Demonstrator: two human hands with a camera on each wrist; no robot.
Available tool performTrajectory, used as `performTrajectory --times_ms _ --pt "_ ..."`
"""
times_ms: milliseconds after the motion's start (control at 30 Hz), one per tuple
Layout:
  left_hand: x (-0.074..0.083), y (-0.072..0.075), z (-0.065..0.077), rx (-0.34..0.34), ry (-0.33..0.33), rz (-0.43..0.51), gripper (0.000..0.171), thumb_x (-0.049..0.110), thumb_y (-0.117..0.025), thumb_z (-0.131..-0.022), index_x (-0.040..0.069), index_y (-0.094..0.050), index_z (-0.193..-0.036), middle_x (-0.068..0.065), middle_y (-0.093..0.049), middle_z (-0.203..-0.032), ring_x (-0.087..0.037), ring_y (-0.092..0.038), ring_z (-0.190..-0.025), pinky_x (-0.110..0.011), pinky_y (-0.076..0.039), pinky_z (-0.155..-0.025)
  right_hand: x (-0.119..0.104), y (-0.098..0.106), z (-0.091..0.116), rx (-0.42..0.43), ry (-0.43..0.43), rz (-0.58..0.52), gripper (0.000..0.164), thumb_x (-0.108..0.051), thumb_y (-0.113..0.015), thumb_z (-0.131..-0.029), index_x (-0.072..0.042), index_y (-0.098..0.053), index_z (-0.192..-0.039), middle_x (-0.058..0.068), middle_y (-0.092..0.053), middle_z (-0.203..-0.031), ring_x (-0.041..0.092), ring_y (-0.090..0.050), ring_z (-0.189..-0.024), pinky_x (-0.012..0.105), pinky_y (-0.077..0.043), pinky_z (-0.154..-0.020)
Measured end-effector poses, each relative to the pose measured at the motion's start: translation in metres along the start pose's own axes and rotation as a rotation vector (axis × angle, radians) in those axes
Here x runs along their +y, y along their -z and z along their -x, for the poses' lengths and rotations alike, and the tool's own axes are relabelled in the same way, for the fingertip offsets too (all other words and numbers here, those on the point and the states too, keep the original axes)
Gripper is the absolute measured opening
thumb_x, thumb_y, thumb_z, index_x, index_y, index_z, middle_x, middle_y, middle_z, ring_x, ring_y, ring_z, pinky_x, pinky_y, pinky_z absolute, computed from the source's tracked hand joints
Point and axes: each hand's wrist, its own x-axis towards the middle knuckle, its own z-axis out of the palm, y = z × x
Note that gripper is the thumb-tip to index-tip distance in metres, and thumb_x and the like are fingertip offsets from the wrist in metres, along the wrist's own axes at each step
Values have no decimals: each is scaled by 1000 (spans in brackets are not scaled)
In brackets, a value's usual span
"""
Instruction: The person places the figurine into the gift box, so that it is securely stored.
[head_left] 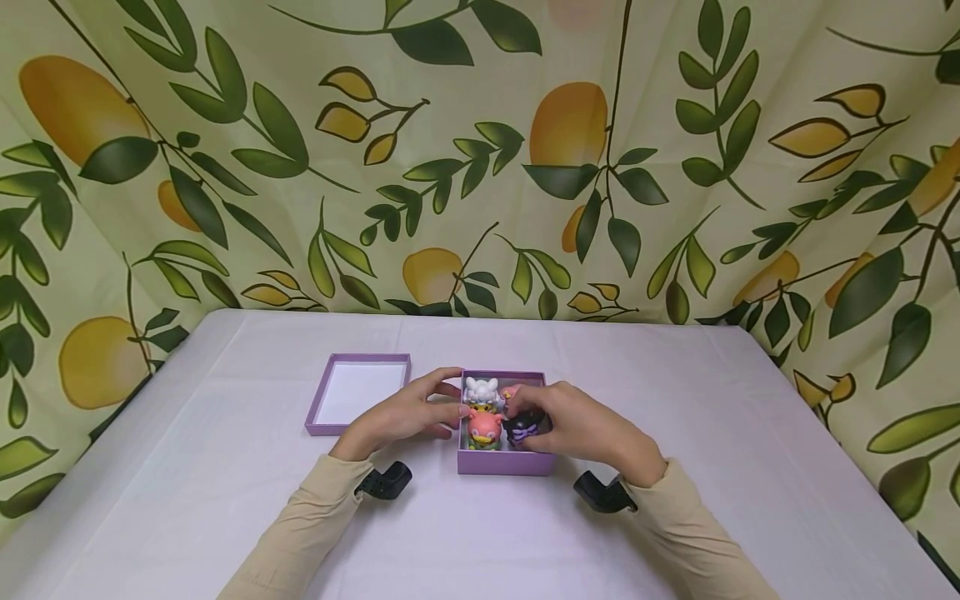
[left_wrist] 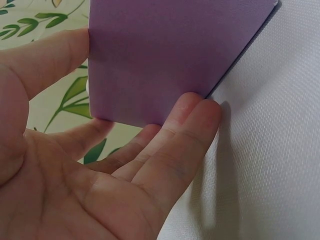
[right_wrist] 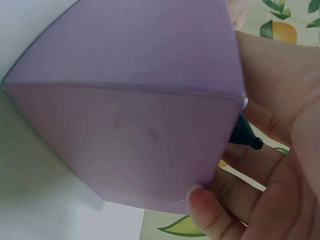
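A purple box [head_left: 504, 463] holds several small figurines. At its front left sits a pink figurine [head_left: 484, 428], with a white-topped figurine [head_left: 482, 392] behind it. Another pink figurine [head_left: 511, 393] is partly hidden at the back right. With its fingers curled over the front-right corner, my right hand [head_left: 581, 425] grips a black figurine [head_left: 522, 427] with a purple bow. A dark pointed tip [right_wrist: 246, 134] of it shows past the rim in the right wrist view. My left hand [head_left: 408, 410] rests relaxed fingers against the box's left wall [left_wrist: 160, 55].
The purple-edged box lid [head_left: 360, 393] lies inner side up, left of the box. A white cloth covers the table [head_left: 480, 542]. Behind it hangs a curtain [head_left: 480, 200] with a fruit and leaf print.
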Motion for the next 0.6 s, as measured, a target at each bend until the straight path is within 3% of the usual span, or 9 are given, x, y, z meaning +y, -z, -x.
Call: performTrajectory --times_ms 600 --pt "2 -1 1 4 10 -4 69 26 -67 -95 12 -31 -153 -23 -45 -140 -21 -66 -98 -37 -59 -88 3 -4 -3 -8 16 57 23 -10 -83 -79 -12 -72 -99 -1 -74 -100 8 -65 -90 29 -58 -83"
